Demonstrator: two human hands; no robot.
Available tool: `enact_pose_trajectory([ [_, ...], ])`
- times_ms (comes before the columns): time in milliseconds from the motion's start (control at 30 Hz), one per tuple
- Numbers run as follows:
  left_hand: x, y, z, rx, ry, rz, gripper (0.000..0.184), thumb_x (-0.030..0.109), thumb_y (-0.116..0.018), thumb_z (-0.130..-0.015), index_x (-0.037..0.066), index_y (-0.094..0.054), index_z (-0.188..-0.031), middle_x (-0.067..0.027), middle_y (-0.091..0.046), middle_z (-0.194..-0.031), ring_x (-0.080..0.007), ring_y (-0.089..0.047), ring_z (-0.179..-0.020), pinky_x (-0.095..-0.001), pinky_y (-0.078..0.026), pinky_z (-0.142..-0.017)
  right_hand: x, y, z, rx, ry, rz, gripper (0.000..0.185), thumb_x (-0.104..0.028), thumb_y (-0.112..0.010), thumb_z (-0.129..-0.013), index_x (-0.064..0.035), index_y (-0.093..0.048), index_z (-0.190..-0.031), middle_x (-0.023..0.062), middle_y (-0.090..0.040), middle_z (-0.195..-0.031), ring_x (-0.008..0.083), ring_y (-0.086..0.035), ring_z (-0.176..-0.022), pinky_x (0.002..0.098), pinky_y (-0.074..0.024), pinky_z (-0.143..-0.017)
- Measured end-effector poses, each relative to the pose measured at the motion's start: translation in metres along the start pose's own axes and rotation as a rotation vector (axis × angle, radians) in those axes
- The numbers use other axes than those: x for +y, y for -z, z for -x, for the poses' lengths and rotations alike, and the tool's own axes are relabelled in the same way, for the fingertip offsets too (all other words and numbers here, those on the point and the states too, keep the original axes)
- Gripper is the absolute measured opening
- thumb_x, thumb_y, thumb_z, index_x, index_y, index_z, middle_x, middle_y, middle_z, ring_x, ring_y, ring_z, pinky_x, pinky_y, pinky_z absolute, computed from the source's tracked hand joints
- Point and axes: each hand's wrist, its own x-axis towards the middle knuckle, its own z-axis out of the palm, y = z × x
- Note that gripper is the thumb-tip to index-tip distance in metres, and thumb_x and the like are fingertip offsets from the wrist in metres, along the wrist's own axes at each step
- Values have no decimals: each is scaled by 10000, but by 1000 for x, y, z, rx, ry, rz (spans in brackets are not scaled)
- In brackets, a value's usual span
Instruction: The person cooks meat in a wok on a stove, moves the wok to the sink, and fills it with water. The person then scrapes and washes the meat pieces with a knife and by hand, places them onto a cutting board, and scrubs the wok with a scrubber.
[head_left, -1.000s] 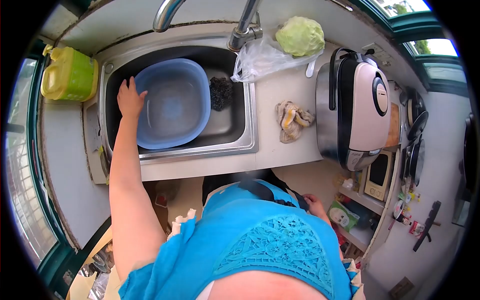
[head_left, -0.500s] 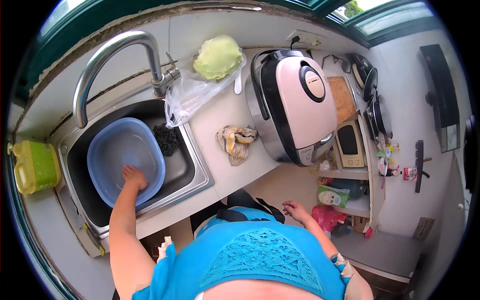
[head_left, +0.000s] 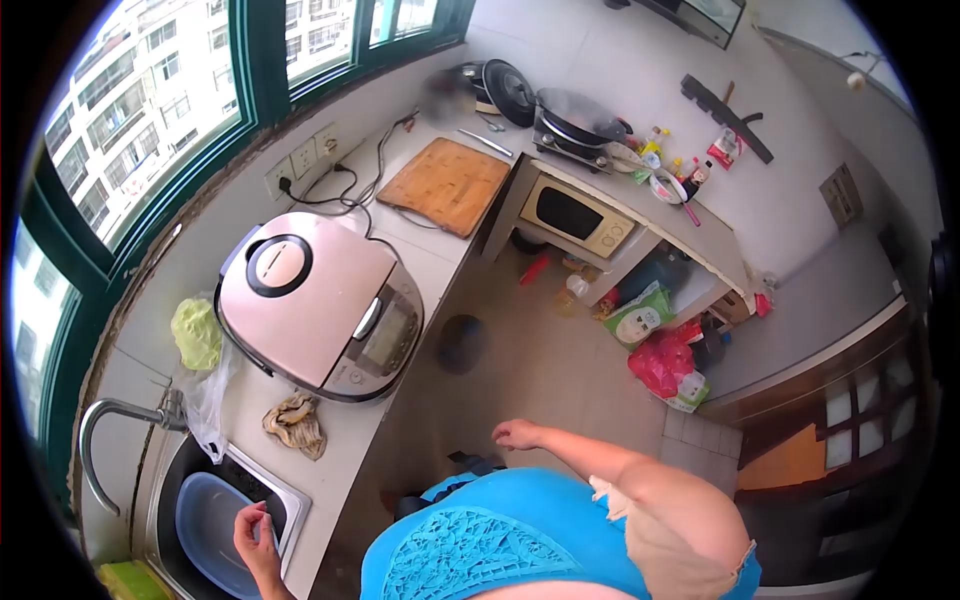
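My left hand (head_left: pixel 256 538) is raised at the lower left, over the right side of the blue basin (head_left: pixel 205 530); its fingers are curled, and whether they hold anything is too small to tell. The basin sits in the metal sink (head_left: pixel 292 510). My right hand (head_left: pixel 516 434) hangs over the floor in front of my body with loosely curled fingers and nothing visible in it. A crumpled striped cloth (head_left: pixel 295 425) lies on the counter between the sink and the pink rice cooker (head_left: pixel 310 300).
A cabbage (head_left: pixel 197 333) and a plastic bag (head_left: pixel 207 400) lie near the faucet (head_left: pixel 95 450). Beyond the cooker are a cutting board (head_left: pixel 445 185), a wok (head_left: pixel 580 115) and a microwave (head_left: pixel 580 215). A red bag (head_left: pixel 665 362) stands on the floor.
The view has swung right, towards the stove and floor. My left hand has come up from inside the basin. My right arm now reaches further forward.
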Motion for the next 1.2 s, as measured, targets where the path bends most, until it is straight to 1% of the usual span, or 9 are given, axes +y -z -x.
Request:
enact_pose_trajectory([
  [167, 81, -167, 28, -368, 37, 31, 38, -9, -583, -813, 4, -570, -846, -73, -617, -883, -119, -573, -786, -246, -460, -715, 136, 23, 6, 35, -150, -292, 289, -208, -542, -861, -57, -584, -1105, 70, -637, -908, 144, -618, -745, 288, -504, -687],
  [300, 33, -272, 49, -705, 221, -67, 105, 98, -637, -827, 12, -611, -880, -38, -632, -813, -105, -579, -728, -236, -467, -655, 254, 53, 35, 211, -380, -636, 243, -192, -530, -870, -67, -587, -1070, 55, -625, -856, 134, -602, -669, 273, -494, -585],
  [400, 28, -317, 58, -737, 591, -110, 185, 193, -631, -840, 19, -624, -903, -48, -639, -784, -126, -592, -735, -245, -472, -666, 342, 51, 58, 360, -518, -820, 192, -165, -520, -871, -73, -589, -1025, 53, -615, -829, 135, -586, -637, 275, -489, -555],
  [567, -14, -339, 48, -849, 603, -472, 66, 52, -592, -813, 10, -643, -818, -76, -618, -751, -153, -569, -682, -260, -464, -633, 490, -21, 78, 359, -489, -755, 129, -135, -526, -831, -71, -637, -841, 74, -613, -759, 160, -569, -607, 307, -483, -543],
  [633, -9, -350, 38, -905, 597, -483, 66, 10, -581, -798, 6, -642, -775, -89, -613, -745, -167, -569, -673, -269, -467, -618, 475, -11, 106, 17, -287, 53, 151, -133, -522, -776, -69, -641, -709, 95, -596, -687, 176, -567, -600, 343, -473, -548],
  [733, 17, -395, 22, -870, 663, -423, 69, -4, -576, -796, 5, -630, -754, -100, -608, -743, -180, -572, -666, -276, -467, -583, 454, 1, 109, -265, -90, 422, 194, -183, -516, -762, -121, -671, -666, 88, -633, -670, 207, -609, -609, 345, -466, -523],
  [900, 39, -485, -16, -855, 763, -311, 71, 7, -548, -826, 9, -617, -809, -92, -606, -764, -175, -568, -646, -288, -473, -549, 449, 59, 55, 10, -266, -284, 163, -132, -537, -768, -66, -656, -677, 89, -638, -678, 177, -607, -600, 332, -471, -546],
  [1000, -61, -544, -58, -934, 757, -205, 69, 32, -534, -842, 19, -602, -842, -90, -615, -803, -168, -579, -659, -289, -485, -553, 416, 151, 30, 210, -347, -648, 122, -95, -576, -788, -37, -626, -694, 68, -647, -704, 139, -617, -654, 298, -489, -580],
  [1200, -15, -650, -164, -847, 952, 121, 77, 86, -495, -876, 38, -553, -862, -79, -631, -842, -150, -591, -715, -257, -471, -602, 376, 313, -3, 395, -204, -563, 242, -231, -592, -858, -23, -609, -734, 58, -644, -714, 129, -616, -653, 276, -493, -622],
])
